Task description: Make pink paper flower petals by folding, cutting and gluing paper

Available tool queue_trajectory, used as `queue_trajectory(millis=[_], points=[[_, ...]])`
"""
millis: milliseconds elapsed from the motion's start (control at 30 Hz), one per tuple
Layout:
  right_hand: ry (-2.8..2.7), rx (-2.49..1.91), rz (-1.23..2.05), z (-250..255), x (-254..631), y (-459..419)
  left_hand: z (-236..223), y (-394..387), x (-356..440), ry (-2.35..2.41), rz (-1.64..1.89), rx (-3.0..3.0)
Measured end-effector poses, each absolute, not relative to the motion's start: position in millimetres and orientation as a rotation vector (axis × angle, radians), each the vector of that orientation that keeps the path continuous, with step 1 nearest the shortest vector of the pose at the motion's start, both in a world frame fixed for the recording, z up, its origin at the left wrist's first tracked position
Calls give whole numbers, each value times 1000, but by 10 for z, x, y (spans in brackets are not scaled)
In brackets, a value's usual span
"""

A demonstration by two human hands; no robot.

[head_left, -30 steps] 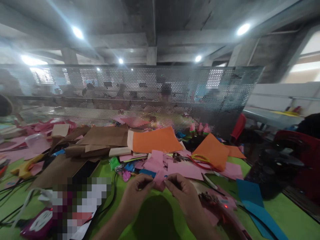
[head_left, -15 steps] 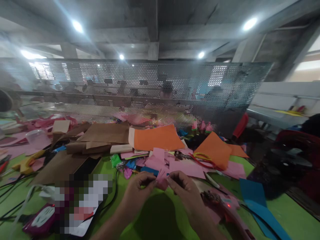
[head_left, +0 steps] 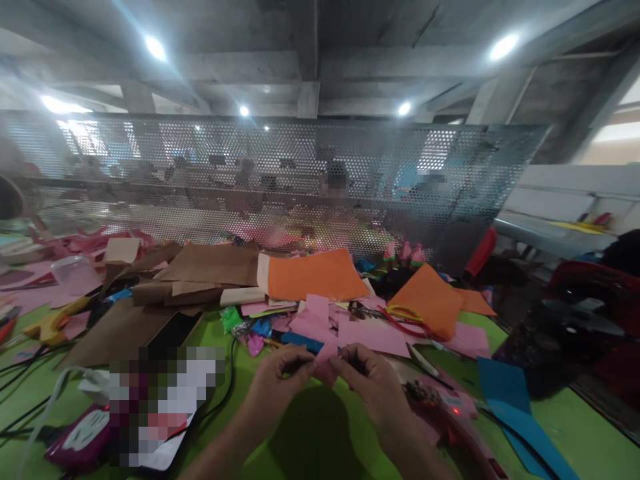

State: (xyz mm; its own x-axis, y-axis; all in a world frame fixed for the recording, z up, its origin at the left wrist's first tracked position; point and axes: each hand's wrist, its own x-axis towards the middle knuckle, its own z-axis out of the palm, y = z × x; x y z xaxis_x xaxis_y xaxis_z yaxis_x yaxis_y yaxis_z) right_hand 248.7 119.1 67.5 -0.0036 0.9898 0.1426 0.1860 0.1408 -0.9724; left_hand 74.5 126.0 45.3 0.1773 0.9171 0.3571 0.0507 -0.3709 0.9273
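Note:
A small folded piece of pink paper (head_left: 327, 363) is held up between both hands over the green table (head_left: 270, 433). My left hand (head_left: 285, 377) pinches its left edge between thumb and fingers. On the other edge, my right hand (head_left: 365, 373) has a like pinch. Just behind the hands lie larger pink paper sheets (head_left: 373, 337) and a blue stick-shaped thing (head_left: 303, 343). To the right of my right hand is a pink glue gun (head_left: 463, 413) with a small red light.
Orange paper (head_left: 315, 277) and brown paper (head_left: 210, 267) lie across the back, before a perforated metal screen (head_left: 280, 180). Scissors with red and yellow handles (head_left: 407, 317) sit right of centre. At left are a purple power strip (head_left: 83, 437), cables and a yellow tool (head_left: 57, 323). Blue paper (head_left: 525, 413) is at right.
The pink paper has shifted in the fingers: its top now shows a broader, pointed face instead of several narrow folds. Both hands stay in nearly the same place.

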Motion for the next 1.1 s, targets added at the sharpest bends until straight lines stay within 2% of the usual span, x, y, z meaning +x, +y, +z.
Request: queue_trajectory(millis=[200,667,1100], points=[[-1394,-1176,1108,672,2457,1147,393,1255,758,932,1333,1627],[-1365,-1122,1103,622,2479,1167,388,1255,774,973,1299,1650],[-1308,-1252,1050,713,2470,1141,334,1270,769,1016,1293,1613]])
